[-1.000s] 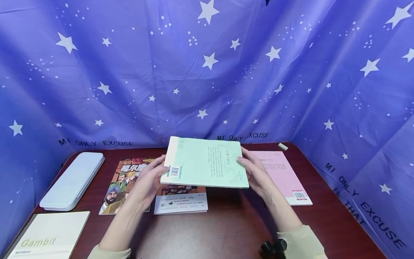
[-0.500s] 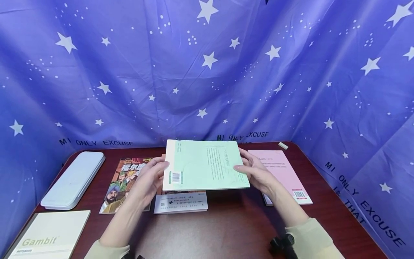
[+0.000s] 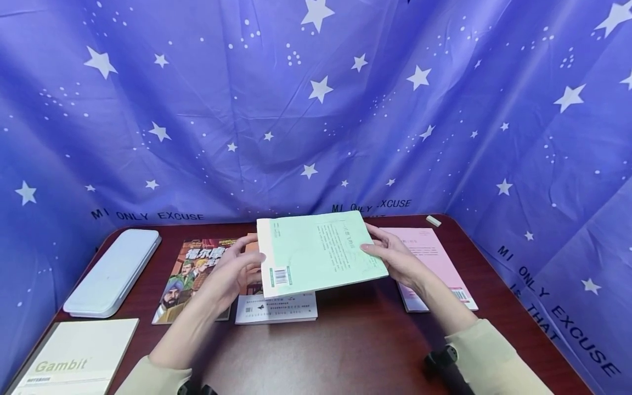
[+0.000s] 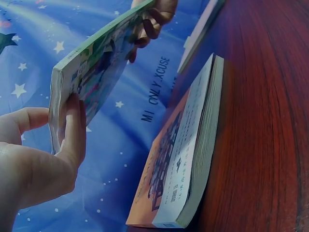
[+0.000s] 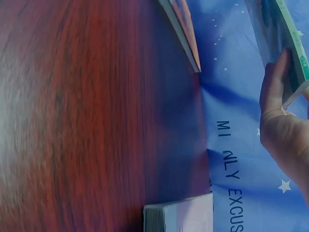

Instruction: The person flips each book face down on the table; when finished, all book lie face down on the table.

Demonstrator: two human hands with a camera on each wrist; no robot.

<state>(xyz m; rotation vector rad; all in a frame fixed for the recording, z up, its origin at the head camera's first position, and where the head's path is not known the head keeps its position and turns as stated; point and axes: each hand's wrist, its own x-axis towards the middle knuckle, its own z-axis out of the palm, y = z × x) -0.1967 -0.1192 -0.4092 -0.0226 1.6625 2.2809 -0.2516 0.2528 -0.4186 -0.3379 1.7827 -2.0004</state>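
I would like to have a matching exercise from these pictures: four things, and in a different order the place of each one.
1. green book
2. pink book
3. Gambit notebook
4. pale case

A. on the right side of the table
B. beside the comic book, on its left
C. held up by the left hand and right hand
D. in the head view's bottom left corner

Pairs: 1-C, 2-A, 3-D, 4-B
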